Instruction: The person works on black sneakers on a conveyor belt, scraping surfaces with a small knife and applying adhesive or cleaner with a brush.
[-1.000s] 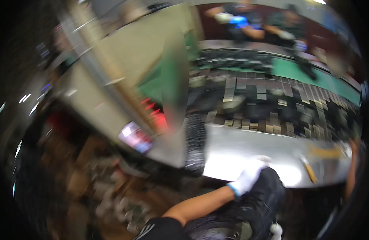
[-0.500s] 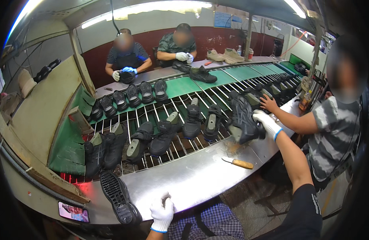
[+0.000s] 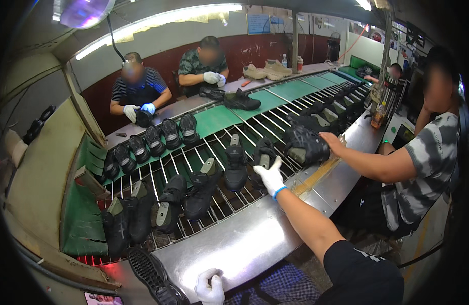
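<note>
My right hand (image 3: 271,178), in a white glove with a blue cuff, is closed about the toe end of a black shoe (image 3: 265,147) lying on the metal rods. An olive last shows in that shoe's opening. By the near edge of the metal table (image 3: 234,229), my left hand (image 3: 210,288), also gloved, is curled with nothing visible in it. Left of it lies another black shoe (image 3: 154,274), its treaded sole turned up. Beyond my right hand, a bulky black shoe (image 3: 306,144) sits at the rods' edge, touched by a co-worker's bare hand (image 3: 334,144).
A rod conveyor (image 3: 214,201) carries several black shoes on lasts. Behind it runs a green belt (image 3: 270,105) with more shoes. Two gloved people work across the line; a person in a striped shirt (image 3: 431,157) sits at right. A phone (image 3: 102,299) lies at lower left.
My right hand has left the bulky shoe and moved left to the shoe on the rods. The co-worker's hand has come onto the bulky shoe. The view has shifted slightly.
</note>
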A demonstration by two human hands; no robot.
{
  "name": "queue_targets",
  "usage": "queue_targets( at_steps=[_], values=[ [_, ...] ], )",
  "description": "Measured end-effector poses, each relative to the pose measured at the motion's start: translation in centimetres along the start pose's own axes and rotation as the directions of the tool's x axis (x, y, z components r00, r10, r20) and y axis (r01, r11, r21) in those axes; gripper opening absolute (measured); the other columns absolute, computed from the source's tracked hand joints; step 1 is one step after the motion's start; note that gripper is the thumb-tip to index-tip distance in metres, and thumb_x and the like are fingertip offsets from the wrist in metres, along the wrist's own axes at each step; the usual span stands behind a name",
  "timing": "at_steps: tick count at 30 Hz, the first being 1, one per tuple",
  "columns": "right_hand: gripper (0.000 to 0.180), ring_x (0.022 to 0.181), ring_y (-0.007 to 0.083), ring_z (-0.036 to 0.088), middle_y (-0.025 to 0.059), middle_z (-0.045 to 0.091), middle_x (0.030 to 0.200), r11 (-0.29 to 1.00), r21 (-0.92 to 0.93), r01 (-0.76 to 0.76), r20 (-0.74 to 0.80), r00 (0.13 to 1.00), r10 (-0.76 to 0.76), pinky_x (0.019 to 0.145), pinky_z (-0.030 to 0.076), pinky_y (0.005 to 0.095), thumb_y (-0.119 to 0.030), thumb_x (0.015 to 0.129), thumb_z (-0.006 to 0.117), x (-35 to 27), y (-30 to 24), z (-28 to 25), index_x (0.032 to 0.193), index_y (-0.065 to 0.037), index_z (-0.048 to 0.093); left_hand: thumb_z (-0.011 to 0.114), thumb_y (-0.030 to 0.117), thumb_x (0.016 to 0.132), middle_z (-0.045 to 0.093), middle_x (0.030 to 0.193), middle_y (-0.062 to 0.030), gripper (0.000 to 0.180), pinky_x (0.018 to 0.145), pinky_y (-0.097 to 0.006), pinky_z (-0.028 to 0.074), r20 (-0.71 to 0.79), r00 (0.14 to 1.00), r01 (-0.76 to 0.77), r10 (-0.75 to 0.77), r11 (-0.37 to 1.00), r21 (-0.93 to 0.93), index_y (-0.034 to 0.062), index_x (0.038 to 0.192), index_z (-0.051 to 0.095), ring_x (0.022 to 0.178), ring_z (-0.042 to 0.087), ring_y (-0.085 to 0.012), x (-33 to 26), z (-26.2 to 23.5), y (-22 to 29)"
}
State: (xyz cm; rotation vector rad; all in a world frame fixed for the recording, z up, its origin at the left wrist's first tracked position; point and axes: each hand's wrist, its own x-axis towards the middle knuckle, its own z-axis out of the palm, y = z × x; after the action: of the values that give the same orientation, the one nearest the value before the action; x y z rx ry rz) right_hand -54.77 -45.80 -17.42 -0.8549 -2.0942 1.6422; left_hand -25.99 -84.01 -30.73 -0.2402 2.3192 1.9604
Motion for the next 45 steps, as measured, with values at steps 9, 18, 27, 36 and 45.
queue_targets(
  at_steps=[9, 18, 27, 36, 45],
  values=[
    [0.045, 0.114, 0.0302, 0.069, 0.0099, 0.072, 0.126, 0.489, 0.744, -0.456, 0.558, 0.826, -0.079, 0.098, 0.057, 0.0501, -0.023, 0.090, 0.069, -5.5, -1.9, -8.3, 0.133, -0.011, 0.065, 0.061, 0.003, 0.101, 0.075, 0.107, -0.0182, 0.026, 0.079, -0.035, 0.063, 0.058, 0.979, -0.197, 0.198, 0.980, -0.008, -0.0033, 0.125, 0.068, 0.093, 0.075, -0.0212, -1.1, 1.4, 13.1],
    [0.046, 0.115, 0.0291, 0.067, 0.0110, 0.070, 0.127, 0.718, 0.367, -0.591, 0.795, 0.600, 0.086, 0.100, 0.056, 0.0468, -0.028, 0.094, 0.065, -26.6, 6.3, -11.3, 0.136, -0.009, 0.062, 0.069, 0.048, 0.100, 0.071, 0.103, -0.0291, 0.070, 0.080, -0.049, 0.059, 0.416, 0.871, -0.377, 0.261, 0.899, 0.224, -0.0041, 0.140, 0.044, 0.093, 0.073, -0.0436, -9.8, 7.8, 25.9],
    [0.047, 0.119, 0.0287, 0.066, 0.0129, 0.067, 0.131, 0.744, 0.153, -0.651, 0.868, 0.448, 0.214, 0.102, 0.055, 0.0452, -0.031, 0.099, 0.059, -31.8, 8.1, -10.4, 0.140, -0.007, 0.059, 0.067, 0.030, 0.096, 0.069, 0.106, -0.0175, 0.031, 0.085, -0.045, 0.057, 0.240, 0.750, -0.618, 0.617, 0.521, 0.589, 0.0031, 0.111, 0.066, 0.100, 0.067, -0.0347, -3.3, -5.5, 20.2],
    [0.050, 0.123, 0.0282, 0.065, 0.0148, 0.065, 0.136, 0.747, 0.076, -0.660, 0.859, 0.423, 0.287, 0.105, 0.055, 0.0437, -0.034, 0.104, 0.053, -33.5, 8.2, -10.0, 0.145, -0.005, 0.056, 0.076, 0.058, 0.084, 0.067, 0.134, -0.0278, 0.088, 0.109, -0.045, 0.050, -0.298, 0.953, 0.231, -0.050, 0.757, 0.611, -0.0034, 0.144, 0.055, 0.122, 0.067, -0.0407, 11.8, -20.4, 15.5],
    [0.052, 0.126, 0.0277, 0.063, 0.0167, 0.062, 0.141, 0.680, 0.143, -0.719, 0.849, 0.443, 0.289, 0.108, 0.054, 0.0421, -0.037, 0.110, 0.047, -35.7, 10.4, -13.3, 0.149, -0.003, 0.052, 0.062, 0.022, 0.103, 0.074, 0.119, -0.0191, 0.034, 0.102, -0.038, 0.052, 0.053, 0.942, -0.328, 0.333, 0.941, -0.078, -0.0016, 0.128, 0.066, 0.113, 0.070, -0.0289, -0.4, -6.3, 19.1]
  ],
)
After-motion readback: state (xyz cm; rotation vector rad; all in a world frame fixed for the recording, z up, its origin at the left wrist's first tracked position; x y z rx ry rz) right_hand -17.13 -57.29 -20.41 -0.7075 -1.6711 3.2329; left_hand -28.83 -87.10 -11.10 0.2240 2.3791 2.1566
